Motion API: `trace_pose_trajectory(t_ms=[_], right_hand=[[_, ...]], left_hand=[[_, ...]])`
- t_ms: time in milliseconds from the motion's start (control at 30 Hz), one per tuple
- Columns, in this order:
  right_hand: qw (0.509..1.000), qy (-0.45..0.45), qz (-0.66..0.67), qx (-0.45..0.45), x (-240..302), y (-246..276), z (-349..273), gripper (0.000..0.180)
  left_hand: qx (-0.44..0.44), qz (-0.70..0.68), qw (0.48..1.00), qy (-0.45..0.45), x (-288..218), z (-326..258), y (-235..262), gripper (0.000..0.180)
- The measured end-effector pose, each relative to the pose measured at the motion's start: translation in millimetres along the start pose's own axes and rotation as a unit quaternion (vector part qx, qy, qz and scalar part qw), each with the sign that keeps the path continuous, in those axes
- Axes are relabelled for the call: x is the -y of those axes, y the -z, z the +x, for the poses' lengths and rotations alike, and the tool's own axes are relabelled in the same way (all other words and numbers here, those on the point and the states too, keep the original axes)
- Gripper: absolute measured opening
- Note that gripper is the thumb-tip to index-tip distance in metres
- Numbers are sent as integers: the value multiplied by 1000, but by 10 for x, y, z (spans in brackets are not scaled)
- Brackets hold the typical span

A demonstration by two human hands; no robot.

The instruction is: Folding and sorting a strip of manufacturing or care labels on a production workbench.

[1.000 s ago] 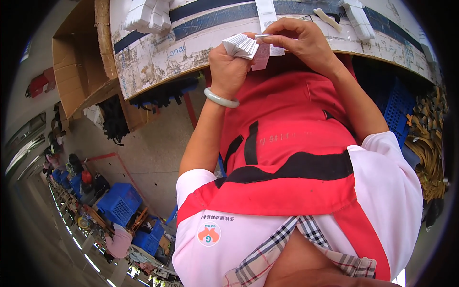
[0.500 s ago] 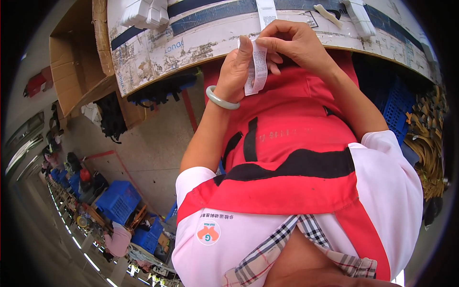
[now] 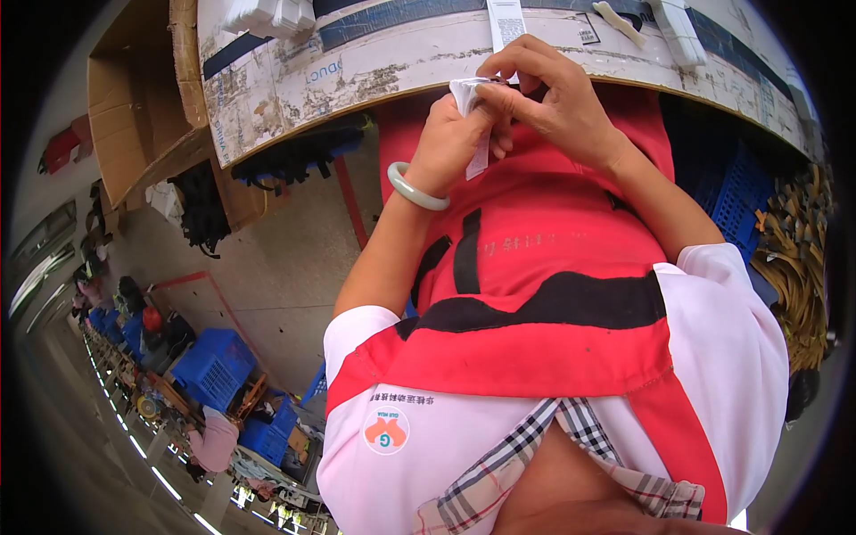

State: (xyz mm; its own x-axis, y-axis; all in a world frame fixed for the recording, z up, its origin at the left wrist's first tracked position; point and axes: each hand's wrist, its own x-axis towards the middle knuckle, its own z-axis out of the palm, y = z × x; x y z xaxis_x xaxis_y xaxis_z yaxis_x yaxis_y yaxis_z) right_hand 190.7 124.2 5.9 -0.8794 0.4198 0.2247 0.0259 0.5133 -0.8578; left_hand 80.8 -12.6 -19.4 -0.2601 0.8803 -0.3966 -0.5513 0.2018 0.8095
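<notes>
My left hand (image 3: pixel 448 147), with a pale bangle (image 3: pixel 415 189) at its wrist, pinches a white printed fabric label (image 3: pixel 465 94) just off the table's near edge. The label is bent over at the top, and its lower end hangs below the fingers against the red apron (image 3: pixel 535 205). Meeting it from the right, my right hand (image 3: pixel 571 111) has its thumb against the folded part and its index finger curled above. A small dark spot shows between the right fingers; what it is I cannot make out. Behind the hands lies a white label strip (image 3: pixel 506 25) on the table.
The worn, taped white tabletop (image 3: pixel 276 116) carries bundles of white strips (image 3: pixel 679 36) and a small cream-coloured piece (image 3: pixel 617 21). An open cardboard box (image 3: pixel 143 98) stands at the left. Blue crates (image 3: pixel 738 201) and brown strips (image 3: pixel 789 267) are at the right.
The label hung long and flat between my hands; now its top is folded over between the fingers. My right hand has shifted slightly, its index finger lifted off the thumb.
</notes>
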Motion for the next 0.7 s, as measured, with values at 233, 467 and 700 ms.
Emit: trace_pose_trajectory(t_ms=[233,467,700], right_hand=[[997,45,-52,41,-13,39,-60,41],[991,-35,58,112,65,184,-6,43],[953,-138,242,122,-193,184,29,15]], left_hand=[[21,-114,993,30,-79,-10,-12,20],[33,-61,997,19,-35,-47,19,17],[111,38,993,25,-87,-49,-41,18]])
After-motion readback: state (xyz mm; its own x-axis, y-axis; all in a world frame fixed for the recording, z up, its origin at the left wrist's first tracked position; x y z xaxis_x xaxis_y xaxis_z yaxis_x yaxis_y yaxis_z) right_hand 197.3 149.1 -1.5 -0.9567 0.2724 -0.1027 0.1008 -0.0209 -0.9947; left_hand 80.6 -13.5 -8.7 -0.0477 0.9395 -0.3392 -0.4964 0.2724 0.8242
